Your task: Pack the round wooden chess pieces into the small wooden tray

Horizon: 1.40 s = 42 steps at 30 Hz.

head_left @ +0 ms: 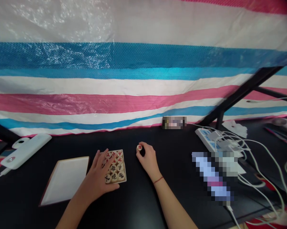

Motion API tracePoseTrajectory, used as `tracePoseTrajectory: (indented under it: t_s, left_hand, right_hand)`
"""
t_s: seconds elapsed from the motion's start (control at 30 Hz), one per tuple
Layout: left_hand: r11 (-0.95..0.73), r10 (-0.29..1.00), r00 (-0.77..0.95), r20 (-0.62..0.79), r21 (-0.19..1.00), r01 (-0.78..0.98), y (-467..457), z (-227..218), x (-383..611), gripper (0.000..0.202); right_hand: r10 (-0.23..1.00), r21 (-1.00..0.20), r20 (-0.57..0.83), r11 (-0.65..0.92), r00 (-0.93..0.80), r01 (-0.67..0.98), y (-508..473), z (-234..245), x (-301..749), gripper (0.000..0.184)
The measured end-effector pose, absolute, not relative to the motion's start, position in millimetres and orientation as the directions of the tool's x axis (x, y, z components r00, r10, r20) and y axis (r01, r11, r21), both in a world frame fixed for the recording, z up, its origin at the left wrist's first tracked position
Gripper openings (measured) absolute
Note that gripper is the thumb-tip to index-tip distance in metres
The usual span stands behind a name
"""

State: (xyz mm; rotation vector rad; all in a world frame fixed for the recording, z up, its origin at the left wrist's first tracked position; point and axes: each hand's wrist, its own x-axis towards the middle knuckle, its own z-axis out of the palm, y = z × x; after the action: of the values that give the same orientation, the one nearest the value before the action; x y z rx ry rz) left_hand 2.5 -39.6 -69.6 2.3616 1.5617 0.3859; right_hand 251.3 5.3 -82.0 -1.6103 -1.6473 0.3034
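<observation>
We rest our left hand [99,175] flat across the near left part of a small shallow box [125,181], fingers spread and loose, gripping nothing; it looks as if the palm simply presses the box down so that it does not slide on the smooth black table [133,206]. The box holds round wooden pieces [117,167] lying face up in tidy rows, some marked in red and some in black, and the part under our fingers is hidden, so we cannot tell whether every place is filled. Our right hand [148,159] sits on the table just to the right of the box, apart from it, and pinches one chess piece [139,147] narrowly between thumb and fingertips, its red-marked face turned up and towards us, probably so the sign can be read. To the left of the box lies a flat white lid [65,179], turned open side up, with nothing in it. Farther left is a white device [26,151]; on the right, a power strip [209,136] with white cables [265,159]. A striped tarp [133,79] hangs behind the table.
</observation>
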Motion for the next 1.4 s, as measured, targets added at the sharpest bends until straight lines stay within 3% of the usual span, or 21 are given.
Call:
tracePoseTrajectory:
  t_s: [0.23,0.43,0.7,1.1,1.4]
  left_hand:
    - [-0.378,0.924,0.368,0.100,0.381,0.844,-41,-73,9,0.097]
    - [-0.362,0.926,0.373,0.050,0.398,0.843,-40,-66,5,0.101]
    - [-0.330,0.936,0.352,0.028,0.429,0.841,-37,-66,4,0.099]
    - [-0.292,0.939,0.343,-0.030,0.461,0.838,-36,-64,6,0.095]
    - [-0.317,0.936,0.352,0.011,0.462,0.828,-35,-69,4,0.094]
  right_hand:
    - [0.919,-0.657,0.375,0.171,0.121,0.735,6,-84,253,0.026]
    - [0.900,-0.600,0.402,0.116,0.172,0.792,7,-91,258,0.027]
    - [0.899,-0.608,0.414,0.158,0.141,0.778,17,-95,255,0.024]
    - [0.941,-0.597,0.324,0.124,0.096,0.793,24,-88,249,0.022]
    - [0.938,-0.601,0.334,0.135,0.093,0.788,22,-87,248,0.025]
